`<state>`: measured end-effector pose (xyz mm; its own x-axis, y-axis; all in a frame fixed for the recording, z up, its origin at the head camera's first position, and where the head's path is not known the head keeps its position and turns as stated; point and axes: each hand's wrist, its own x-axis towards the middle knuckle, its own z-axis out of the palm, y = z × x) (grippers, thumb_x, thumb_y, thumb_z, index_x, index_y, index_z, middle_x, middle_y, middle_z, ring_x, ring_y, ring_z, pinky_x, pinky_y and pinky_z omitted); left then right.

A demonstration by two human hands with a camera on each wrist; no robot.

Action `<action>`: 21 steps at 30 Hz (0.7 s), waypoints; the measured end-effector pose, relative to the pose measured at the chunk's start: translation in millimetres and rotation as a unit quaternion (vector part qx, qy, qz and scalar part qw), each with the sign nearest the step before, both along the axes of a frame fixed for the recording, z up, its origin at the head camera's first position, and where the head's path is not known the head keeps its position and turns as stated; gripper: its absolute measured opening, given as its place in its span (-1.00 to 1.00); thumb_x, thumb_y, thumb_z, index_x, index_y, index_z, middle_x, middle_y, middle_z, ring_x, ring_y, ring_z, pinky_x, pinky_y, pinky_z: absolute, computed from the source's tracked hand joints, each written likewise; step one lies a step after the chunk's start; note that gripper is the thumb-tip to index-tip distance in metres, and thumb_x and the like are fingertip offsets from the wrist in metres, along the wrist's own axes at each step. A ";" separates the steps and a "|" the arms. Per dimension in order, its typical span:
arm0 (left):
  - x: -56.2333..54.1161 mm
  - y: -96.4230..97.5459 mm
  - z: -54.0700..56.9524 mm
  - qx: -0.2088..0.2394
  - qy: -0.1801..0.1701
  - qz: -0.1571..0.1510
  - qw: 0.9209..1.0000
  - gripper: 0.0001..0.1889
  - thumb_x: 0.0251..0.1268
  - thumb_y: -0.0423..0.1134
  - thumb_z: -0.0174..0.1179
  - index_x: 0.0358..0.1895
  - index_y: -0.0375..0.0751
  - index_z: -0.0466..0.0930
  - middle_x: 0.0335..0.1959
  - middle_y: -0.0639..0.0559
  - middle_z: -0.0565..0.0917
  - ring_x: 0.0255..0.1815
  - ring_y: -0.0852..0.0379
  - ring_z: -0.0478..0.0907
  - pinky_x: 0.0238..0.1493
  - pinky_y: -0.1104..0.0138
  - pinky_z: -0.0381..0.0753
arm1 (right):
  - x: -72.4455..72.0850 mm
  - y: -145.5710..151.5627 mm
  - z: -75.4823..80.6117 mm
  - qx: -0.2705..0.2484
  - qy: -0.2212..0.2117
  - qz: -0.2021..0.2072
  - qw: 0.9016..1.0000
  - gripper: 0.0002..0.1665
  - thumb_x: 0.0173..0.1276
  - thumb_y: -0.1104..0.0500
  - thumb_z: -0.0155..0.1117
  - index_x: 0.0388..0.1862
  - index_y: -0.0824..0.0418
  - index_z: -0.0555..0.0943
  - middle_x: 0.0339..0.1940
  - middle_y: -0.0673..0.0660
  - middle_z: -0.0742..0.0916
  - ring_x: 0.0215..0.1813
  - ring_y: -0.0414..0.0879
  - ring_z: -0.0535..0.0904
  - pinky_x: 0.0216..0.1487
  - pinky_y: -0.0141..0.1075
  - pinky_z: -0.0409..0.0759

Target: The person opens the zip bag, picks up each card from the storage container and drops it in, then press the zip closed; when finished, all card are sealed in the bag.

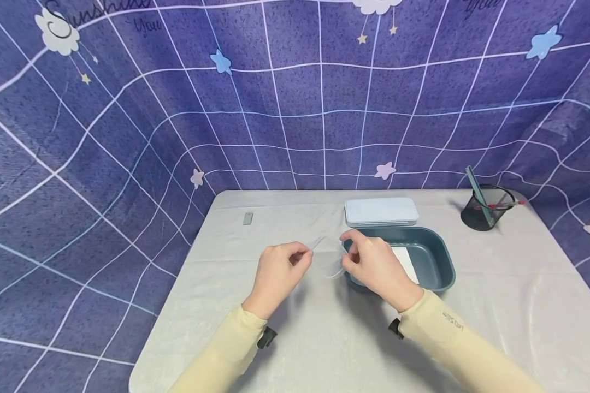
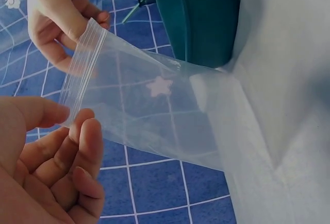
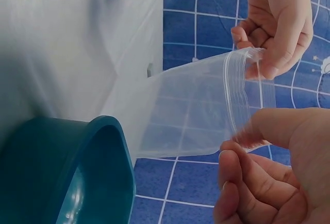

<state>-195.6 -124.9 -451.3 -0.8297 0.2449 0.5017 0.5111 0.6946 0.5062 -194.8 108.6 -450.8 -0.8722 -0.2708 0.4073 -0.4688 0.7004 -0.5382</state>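
A clear zip bag (image 2: pixel 149 110) is stretched between both hands, its ridged zip strip at the top. My left hand (image 1: pixel 277 275) pinches one top corner between thumb and index finger. At the opposite corner, my right hand (image 1: pixel 378 267) pinches the edge the same way. The right wrist view shows the two sides of the bag's mouth (image 3: pixel 252 87) parted near the zip. Through the thin film the curtain's grid is visible. Just right of the bag stands a dark teal bin (image 1: pixel 444 259), partly covered by my right hand, with a white sheet (image 1: pixel 405 262) inside.
Behind the bin lies a pale blue case (image 1: pixel 381 212). A black mesh pen cup (image 1: pixel 476 214) holding a green stick and red pens stands at the back right. One small grey-green block (image 1: pixel 247 218) lies at the back left of the white-covered table (image 1: pixel 216 262). A blue grid curtain (image 1: pixel 295 131) hangs behind.
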 end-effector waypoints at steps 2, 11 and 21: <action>0.4 0.2 0.3 0.001 0.003 -0.003 1.000 -0.91 0.29 -0.24 0.36 -0.37 -0.03 0.82 -0.56 0.32 0.66 -0.57 0.40 0.52 -0.41 0.37 0.54 | 0.2 0.3 0.0 0.002 0.004 -0.001 1.000 -0.58 0.18 0.31 0.41 0.06 0.23 0.65 -0.53 -0.19 0.64 -0.54 -0.29 0.49 -0.34 -0.19 0.58; -0.5 -0.6 0.5 0.002 0.009 -0.006 1.000 -0.91 0.28 -0.24 0.35 -0.37 -0.02 0.82 -0.55 0.32 0.66 -0.57 0.40 0.52 -0.41 0.37 0.54 | 1.3 1.4 -0.9 0.000 0.023 0.002 1.000 -0.68 0.29 0.20 0.39 0.03 0.21 0.68 -0.54 -0.22 0.63 -0.55 -0.30 0.48 -0.37 -0.21 0.57; 0.1 -3.7 1.3 0.002 -0.001 -0.003 1.000 -0.90 0.32 -0.26 0.34 -0.35 -0.04 0.83 -0.52 0.29 0.70 -0.50 0.37 0.59 -0.38 0.37 0.59 | 3.8 8.6 -0.4 0.018 0.002 -0.007 1.000 -0.71 0.47 -0.06 0.32 -0.02 0.10 0.71 -0.53 -0.25 0.68 -0.49 -0.32 0.58 -0.39 -0.20 0.57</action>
